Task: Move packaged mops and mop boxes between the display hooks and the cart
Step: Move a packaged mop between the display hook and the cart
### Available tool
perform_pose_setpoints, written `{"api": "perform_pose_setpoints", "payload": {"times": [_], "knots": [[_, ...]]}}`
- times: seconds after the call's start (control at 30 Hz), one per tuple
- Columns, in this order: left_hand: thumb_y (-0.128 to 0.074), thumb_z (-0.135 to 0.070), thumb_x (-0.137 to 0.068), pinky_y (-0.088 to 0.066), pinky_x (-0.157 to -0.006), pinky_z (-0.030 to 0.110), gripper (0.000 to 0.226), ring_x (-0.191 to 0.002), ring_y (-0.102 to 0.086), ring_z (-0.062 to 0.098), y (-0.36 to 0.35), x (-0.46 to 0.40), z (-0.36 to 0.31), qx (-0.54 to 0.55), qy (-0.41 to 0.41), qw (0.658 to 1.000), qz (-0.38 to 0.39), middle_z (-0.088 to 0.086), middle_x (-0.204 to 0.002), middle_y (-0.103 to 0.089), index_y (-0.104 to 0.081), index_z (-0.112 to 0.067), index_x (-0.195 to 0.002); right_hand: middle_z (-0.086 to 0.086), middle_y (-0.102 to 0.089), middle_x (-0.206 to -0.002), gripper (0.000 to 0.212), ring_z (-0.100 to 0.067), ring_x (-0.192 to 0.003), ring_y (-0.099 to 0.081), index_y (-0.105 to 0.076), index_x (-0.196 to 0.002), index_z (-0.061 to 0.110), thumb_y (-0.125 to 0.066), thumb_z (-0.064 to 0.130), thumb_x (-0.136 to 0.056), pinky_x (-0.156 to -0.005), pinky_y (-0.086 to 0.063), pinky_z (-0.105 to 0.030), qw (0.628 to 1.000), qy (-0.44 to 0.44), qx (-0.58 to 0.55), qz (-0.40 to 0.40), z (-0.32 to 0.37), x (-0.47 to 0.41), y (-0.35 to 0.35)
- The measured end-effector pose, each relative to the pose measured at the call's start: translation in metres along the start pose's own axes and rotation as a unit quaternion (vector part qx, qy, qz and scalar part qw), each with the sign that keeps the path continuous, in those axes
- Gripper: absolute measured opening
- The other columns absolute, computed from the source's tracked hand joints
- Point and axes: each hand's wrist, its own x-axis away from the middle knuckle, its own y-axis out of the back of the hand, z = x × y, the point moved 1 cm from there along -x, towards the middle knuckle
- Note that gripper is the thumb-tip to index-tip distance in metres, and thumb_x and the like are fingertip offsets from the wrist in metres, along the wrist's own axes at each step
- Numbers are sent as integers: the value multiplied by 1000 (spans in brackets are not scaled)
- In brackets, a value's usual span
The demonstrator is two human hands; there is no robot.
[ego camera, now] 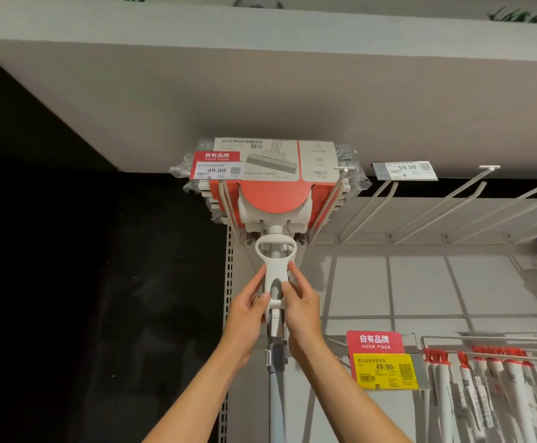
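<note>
A packaged mop [275, 174] with a grey-and-red card sleeve hangs head-up on two long display hooks [327, 203], in front of several more like it. Its white lever handle [276, 251] and grey pole [276, 394] run down toward me. My left hand [248, 310] grips the lever's lower part from the left, thumb across its front. My right hand [299, 306] pinches the same part from the right. The cart is out of view.
Several bare white hooks [452, 199] stick out to the right under a 59.50 price tag [404, 170]. Lower right, a row of packaged mops [484, 388] hangs beside a yellow 49.90 tag [385, 367]. A dark panel [68, 251] fills the left; a shelf [260, 75] overhangs above.
</note>
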Motion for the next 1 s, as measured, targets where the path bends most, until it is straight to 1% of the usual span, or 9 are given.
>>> {"api": "perform_pose_setpoints", "payload": {"times": [0.1,0.23,0.43,0.57,0.63,0.7,0.8,0.9,1.0], "knots": [[-51,-11,-104,-54,-101,36,55,-121,-63,6,-1,2,-1,-11,4,1000,5,-17,-134,-63,-52,-61,-127,-9,-67,-126,45,-24,-111,-68,-51,-144,21,-45,3,-103,-99,-54,-46,1000,12,13,-6,-3,1,1],[-50,-16,-105,-51,-105,42,49,-124,-60,8,-2,7,-3,-14,11,1000,5,-15,-137,-61,-51,-55,-132,1,-70,-117,44,-7,-99,-70,-54,-142,24,-45,6,-103,-86,-58,-27,999,14,42,2,-3,6,3],[-43,-32,-107,-54,-96,27,34,-123,-57,0,10,25,-5,-29,22,999,28,-21,-135,-60,-54,-49,-134,8,-68,-128,38,-4,-114,-64,-57,-139,33,-51,21,-103,-95,-54,-31,997,28,69,5,-3,22,4],[-40,-37,-107,-52,-81,12,28,-109,-54,-21,15,41,-18,-69,20,997,33,-47,-109,-60,-55,-56,-121,10,-63,-135,40,-6,-122,-59,-56,-141,29,-52,23,-102,-104,-50,-36,995,44,83,-22,-3,38,4],[-39,-39,-106,-47,-90,14,26,-107,-48,-30,22,48,-24,-102,5,994,28,-53,-107,-55,-53,-57,-121,11,-60,-138,42,-7,-127,-55,-54,-143,28,-53,25,-101,-109,-47,-38,994,52,93,-21,-2,48,4],[-40,-42,-106,-38,-104,17,26,-113,-42,-31,29,55,-29,-145,-30,989,14,-47,-117,-55,-52,-55,-126,19,-59,-136,39,5,-126,-52,-56,-140,34,-53,26,-102,-105,-45,-22,991,73,109,-23,0,58,6],[-38,-51,-103,-29,-113,24,35,-135,-35,-12,42,70,-40,-248,-82,965,-12,-25,-147,-46,-49,-50,-137,37,-51,-121,36,24,-113,-46,-53,-133,42,-52,22,-102,-89,-34,3,978,119,163,-41,8,75,12],[-27,-66,-93,-27,-112,30,58,-144,-26,-1,52,88,-50,-373,-122,919,-26,-21,-156,-36,-44,-47,-145,25,-48,-137,41,6,-132,-42,-49,-143,31,-52,21,-103,-110,-34,-16,966,146,211,-32,15,97,18],[-22,-68,-93,-31,-113,40,63,-147,-22,4,55,112,-58,-448,-145,882,-14,-17,-159,-33,-38,-45,-149,21,-46,-145,44,4,-139,-38,-47,-146,28,-51,29,-103,-117,-33,-26,949,174,262,-20,24,123,27]]}}
